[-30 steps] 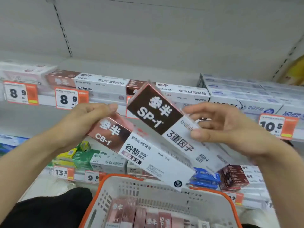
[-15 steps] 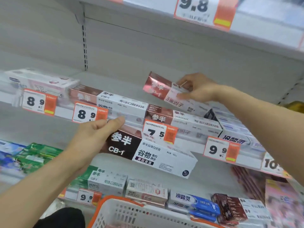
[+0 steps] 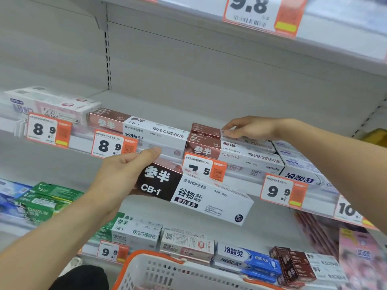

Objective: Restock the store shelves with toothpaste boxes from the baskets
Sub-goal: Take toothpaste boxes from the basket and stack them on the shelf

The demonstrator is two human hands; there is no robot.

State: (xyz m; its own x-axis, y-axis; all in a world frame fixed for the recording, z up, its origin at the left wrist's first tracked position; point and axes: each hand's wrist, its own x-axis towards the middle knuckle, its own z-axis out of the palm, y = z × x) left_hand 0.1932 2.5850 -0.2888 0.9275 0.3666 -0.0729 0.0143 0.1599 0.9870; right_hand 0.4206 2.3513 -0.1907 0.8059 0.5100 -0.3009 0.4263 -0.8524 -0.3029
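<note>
Now, left hand: in the middle left of the frame, its grip wrapped around the dark end of the CB-1 box.
CB-1 box: long and thin, dark brown at one end and white at the other, with big white letters and small black print; it sits in the middle of the frame, held in the air in front of the shelf edge, tilted down to the right.
Right hand: right of the middle, fingers resting on the top box of a small stack on the shelf; I cannot tell if the grip is pinching it.
Top box: shiny reddish brown end, lying flat.
Basket: white with an orange rim, at the bottom of the frame.
Price tags: white and orange, along the shelf edge.
</note>
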